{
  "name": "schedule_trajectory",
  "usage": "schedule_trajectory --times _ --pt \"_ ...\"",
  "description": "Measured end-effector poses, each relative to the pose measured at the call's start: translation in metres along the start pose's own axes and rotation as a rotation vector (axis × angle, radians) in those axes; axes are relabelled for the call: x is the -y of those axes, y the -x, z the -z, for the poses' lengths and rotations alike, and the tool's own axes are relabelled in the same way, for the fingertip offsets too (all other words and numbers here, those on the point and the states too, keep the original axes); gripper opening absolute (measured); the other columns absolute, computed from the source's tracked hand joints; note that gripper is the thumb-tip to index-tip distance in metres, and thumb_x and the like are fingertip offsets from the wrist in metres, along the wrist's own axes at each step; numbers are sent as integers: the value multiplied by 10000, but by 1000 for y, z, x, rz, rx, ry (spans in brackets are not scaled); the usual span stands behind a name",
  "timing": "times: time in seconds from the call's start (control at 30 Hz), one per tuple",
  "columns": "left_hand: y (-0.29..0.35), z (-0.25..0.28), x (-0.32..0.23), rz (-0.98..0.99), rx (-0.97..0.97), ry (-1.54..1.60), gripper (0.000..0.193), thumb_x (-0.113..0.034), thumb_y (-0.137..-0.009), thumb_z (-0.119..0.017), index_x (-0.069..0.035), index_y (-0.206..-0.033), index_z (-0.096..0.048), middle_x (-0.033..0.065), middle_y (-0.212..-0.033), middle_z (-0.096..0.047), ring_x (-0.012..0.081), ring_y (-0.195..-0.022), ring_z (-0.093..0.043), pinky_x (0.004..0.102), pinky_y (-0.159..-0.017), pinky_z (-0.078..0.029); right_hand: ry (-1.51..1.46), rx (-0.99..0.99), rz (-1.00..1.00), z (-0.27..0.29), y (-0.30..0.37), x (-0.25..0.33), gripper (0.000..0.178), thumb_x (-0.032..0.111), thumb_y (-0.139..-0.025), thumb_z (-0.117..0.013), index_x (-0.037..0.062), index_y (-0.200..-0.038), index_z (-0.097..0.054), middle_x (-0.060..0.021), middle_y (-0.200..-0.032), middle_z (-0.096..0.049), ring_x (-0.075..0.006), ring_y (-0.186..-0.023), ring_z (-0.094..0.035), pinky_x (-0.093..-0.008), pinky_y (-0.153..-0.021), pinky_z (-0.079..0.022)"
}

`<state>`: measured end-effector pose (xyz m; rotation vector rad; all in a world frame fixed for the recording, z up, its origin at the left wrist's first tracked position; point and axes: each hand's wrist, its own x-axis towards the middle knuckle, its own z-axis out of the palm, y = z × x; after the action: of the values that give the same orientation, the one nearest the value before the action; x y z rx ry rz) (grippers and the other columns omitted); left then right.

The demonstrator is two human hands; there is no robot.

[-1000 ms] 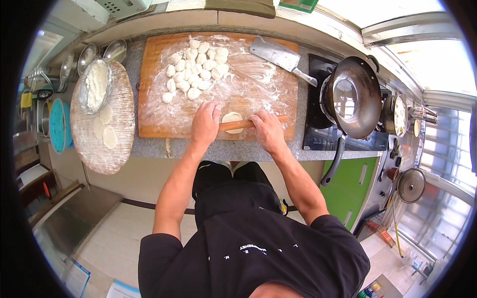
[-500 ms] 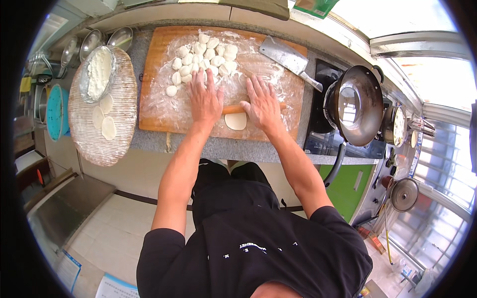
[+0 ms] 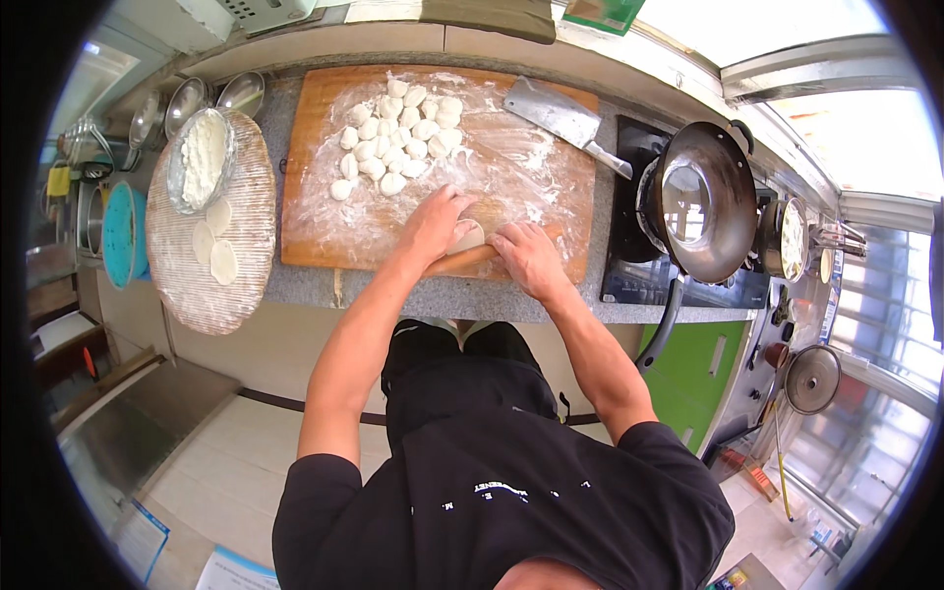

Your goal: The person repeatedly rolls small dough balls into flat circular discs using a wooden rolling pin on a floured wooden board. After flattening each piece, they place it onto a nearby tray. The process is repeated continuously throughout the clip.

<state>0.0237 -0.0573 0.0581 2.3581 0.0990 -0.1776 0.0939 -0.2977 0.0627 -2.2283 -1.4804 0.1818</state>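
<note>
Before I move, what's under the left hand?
Part of the dough disc shows beside the left hand, on the board. The fingers seem to cover its left edge; what lies beneath the palm is hidden.

The slim brown wooden rolling pin [image 3: 466, 260] lies aslant near the front edge of a floured wooden cutting board [image 3: 307, 228], its left end closer to the person. Just beyond it lies a pale, flat dough wrapper [image 3: 475, 236], its left part hidden; its visible edge is rounded.
</note>
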Motion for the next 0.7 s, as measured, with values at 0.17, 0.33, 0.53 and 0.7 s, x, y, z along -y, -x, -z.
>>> schedule_trajectory --times 0.17,0.33,0.53,0.7 --pt "-13 0 -15 151 120 -167 231 -149 -940 -801 -18 -1112 -721 176 -1130 -741 376 -1092 -707 472 -928 -559 -28 52 -7 6 24 5 239 134 -910 -702 85 -1140 -742 -74 -1094 -677 -285 -1076 -670 -421 -961 -516" --pt "19 -15 -4 443 -204 159 191 -137 -981 -766 -15 -1115 -707 176 -947 -780 394 -950 -750 496 -880 -572 -60 -43 -56 7 37 9 260 109 -888 -732 92 -1148 -743 -65 -1091 -697 -285 -1055 -679 -426 -937 -520" --pt "61 -9 2 579 -435 35 354 -201 -1039 -701 -40 -1349 -645 200 -1279 -733 395 -1202 -689 507 -1011 -539 -49 -42 -137 4 24 14 284 117 -882 -750 98 -1165 -745 -63 -1125 -689 -294 -1073 -676 -433 -957 -518" --pt "79 -22 5 423 -558 -201 567 -260 -1059 -663 -3 -1546 -526 251 -1605 -489 442 -1500 -457 558 -1227 -396 -1 80 -144 1 -13 13 350 183 -908 -765 116 -1250 -739 -70 -1227 -692 -285 -1201 -654 -429 -1036 -505"
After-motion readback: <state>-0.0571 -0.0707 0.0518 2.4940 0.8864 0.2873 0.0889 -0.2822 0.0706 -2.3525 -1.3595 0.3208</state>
